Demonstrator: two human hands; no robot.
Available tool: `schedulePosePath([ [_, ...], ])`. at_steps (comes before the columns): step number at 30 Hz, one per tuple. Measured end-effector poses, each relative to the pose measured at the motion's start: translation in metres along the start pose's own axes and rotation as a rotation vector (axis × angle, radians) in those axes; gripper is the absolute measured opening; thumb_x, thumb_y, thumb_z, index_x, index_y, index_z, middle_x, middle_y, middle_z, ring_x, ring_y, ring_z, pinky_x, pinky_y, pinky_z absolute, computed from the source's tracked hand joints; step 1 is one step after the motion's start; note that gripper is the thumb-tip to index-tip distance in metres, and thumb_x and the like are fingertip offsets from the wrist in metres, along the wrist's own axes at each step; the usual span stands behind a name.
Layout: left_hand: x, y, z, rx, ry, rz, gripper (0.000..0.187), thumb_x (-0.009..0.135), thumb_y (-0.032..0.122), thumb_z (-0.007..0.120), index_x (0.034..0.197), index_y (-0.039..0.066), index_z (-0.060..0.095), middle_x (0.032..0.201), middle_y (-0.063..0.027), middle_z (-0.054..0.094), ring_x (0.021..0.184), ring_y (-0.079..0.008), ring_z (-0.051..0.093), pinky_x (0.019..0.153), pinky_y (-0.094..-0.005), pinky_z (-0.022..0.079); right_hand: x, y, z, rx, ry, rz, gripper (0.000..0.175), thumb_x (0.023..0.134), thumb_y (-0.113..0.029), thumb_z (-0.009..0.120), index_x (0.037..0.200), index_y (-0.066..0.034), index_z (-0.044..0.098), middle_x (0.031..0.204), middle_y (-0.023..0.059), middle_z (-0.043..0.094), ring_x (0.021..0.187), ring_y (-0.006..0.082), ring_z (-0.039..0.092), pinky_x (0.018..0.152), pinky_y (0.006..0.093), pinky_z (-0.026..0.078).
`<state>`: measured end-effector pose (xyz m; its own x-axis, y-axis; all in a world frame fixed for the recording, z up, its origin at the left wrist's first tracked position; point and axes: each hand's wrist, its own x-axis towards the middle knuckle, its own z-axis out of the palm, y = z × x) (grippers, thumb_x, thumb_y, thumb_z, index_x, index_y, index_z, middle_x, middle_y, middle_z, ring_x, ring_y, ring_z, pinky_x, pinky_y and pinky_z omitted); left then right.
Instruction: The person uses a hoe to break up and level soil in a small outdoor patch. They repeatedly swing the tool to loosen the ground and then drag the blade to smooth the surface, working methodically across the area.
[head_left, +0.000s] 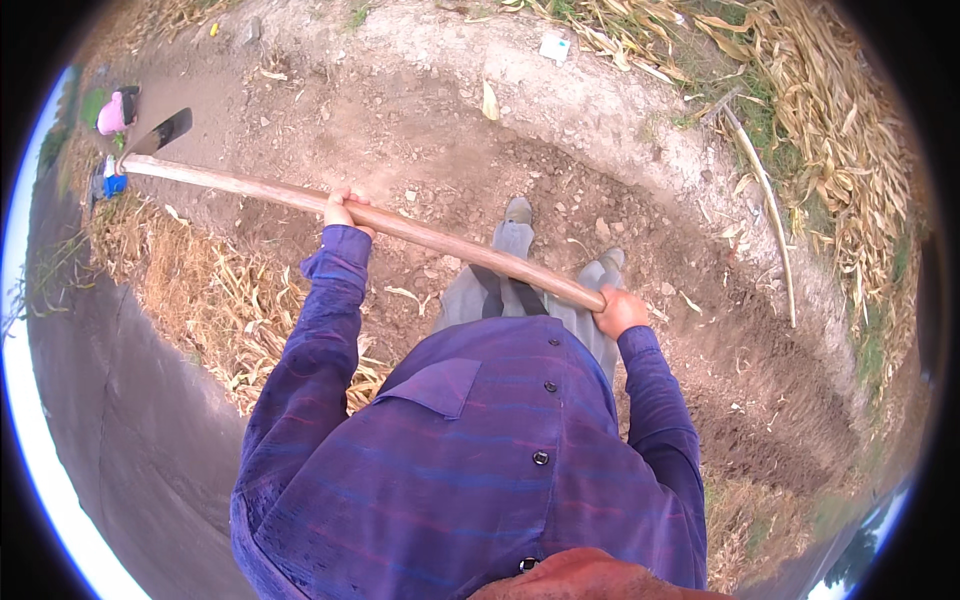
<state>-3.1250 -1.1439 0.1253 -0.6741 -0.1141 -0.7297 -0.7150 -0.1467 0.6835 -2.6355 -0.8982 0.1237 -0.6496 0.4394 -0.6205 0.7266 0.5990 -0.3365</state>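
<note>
A hoe with a long wooden handle (442, 238) stretches across the view in both of my hands. My left hand (346, 210) grips the shaft partway along, its fingers wrapped over the wood. At the butt end, my right hand (622, 312) closes around the handle. The hoe's dark metal blade (166, 133) is at the far left, raised above the soil as far as I can judge. Under the shaft are my legs in grey trousers (513, 238), with my shoes on loose brown soil (420, 142).
A second long-handled tool (766, 191) lies on the pale bank at right, beside heaped dry corn husks (840, 112). More dry stalks (217, 285) border a grey paved road (142, 420) at left. A person in pink (114, 112) is at the far left, near a blue object (114, 184).
</note>
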Motion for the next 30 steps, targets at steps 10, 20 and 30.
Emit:
schedulePosePath([
  [10,0.071,0.286,-0.010,-0.109,-0.280,0.320,0.022,0.095,0.016,0.065,0.080,0.010,0.050,0.066,-0.0050,0.054,0.060,-0.0210,0.054,0.064,-0.0372,0.053,0.040,-0.217,-0.129,0.175,0.058,-0.376,0.023,0.085,-0.022,0.070,0.097,-0.0063,0.059,0.079,0.0174,0.071,0.074,0.0405,0.070,0.067,0.0527,0.056],
  [20,0.091,-0.140,0.062,0.199,-0.299,-0.361,0.025,0.094,0.024,0.062,0.077,0.009,0.051,0.065,-0.0084,0.052,0.059,-0.0306,0.055,0.059,-0.0463,0.052,-0.122,-0.131,-0.167,-0.013,-0.133,0.121,0.025,0.079,-0.016,0.073,0.098,-0.0049,0.061,0.075,0.0206,0.070,0.071,0.0421,0.070,0.066,0.0522,0.057],
  [30,-0.110,-0.259,0.034,-0.072,-0.072,-0.819,0.017,0.092,0.023,0.060,0.086,0.013,0.048,0.073,-0.0045,0.050,0.066,-0.0227,0.054,0.065,-0.0448,0.050,-0.244,0.054,-0.152,-0.309,0.070,0.291,0.017,0.070,-0.019,0.079,0.080,-0.0122,0.066,0.070,0.0131,0.069,0.064,0.0355,0.069,0.061,0.0477,0.056],
])
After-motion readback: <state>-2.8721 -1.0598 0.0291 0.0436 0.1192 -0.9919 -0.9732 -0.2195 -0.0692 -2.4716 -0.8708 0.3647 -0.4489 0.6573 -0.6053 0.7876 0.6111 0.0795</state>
